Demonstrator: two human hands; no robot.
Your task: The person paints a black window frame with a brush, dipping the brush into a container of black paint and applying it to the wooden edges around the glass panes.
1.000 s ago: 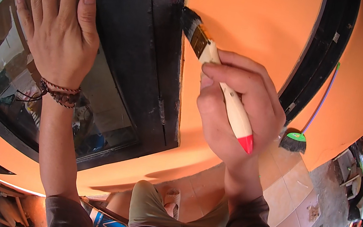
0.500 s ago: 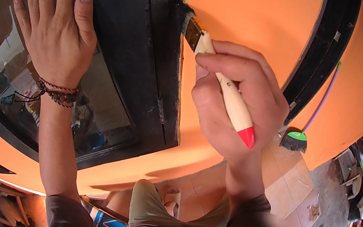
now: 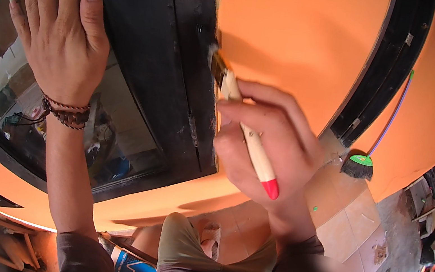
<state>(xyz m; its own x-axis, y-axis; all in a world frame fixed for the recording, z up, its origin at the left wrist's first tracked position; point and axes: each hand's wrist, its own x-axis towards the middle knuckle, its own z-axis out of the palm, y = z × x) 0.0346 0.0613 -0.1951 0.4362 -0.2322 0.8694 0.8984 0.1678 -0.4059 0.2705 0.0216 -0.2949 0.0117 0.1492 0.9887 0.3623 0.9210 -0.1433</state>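
Note:
My right hand (image 3: 271,139) grips a paintbrush (image 3: 256,159) by its pale wooden handle, which ends in a red tip. The dark bristles touch the black window frame (image 3: 193,52) along its edge beside the orange wall (image 3: 297,29). Wet-looking gloss shows on the black wood near the brush. My left hand (image 3: 65,38) lies flat with fingers stretched over the glass pane (image 3: 124,115), its thumb close to the black sash. A braided bracelet (image 3: 67,113) circles the left wrist. A metal hinge (image 3: 193,129) sits on the frame below the bristles.
A second black frame (image 3: 375,75) stands to the right on the wall. Near it a green-headed broom (image 3: 360,164) leans with its bristles down. A blue and white container (image 3: 134,271) is by my legs. Assorted clutter (image 3: 433,227) lies at far right, beyond the tiled floor (image 3: 342,230).
My right hand has brought the brush down along the frame's edge, toward me. The left hand stays on the glass, with only a slight shift in view.

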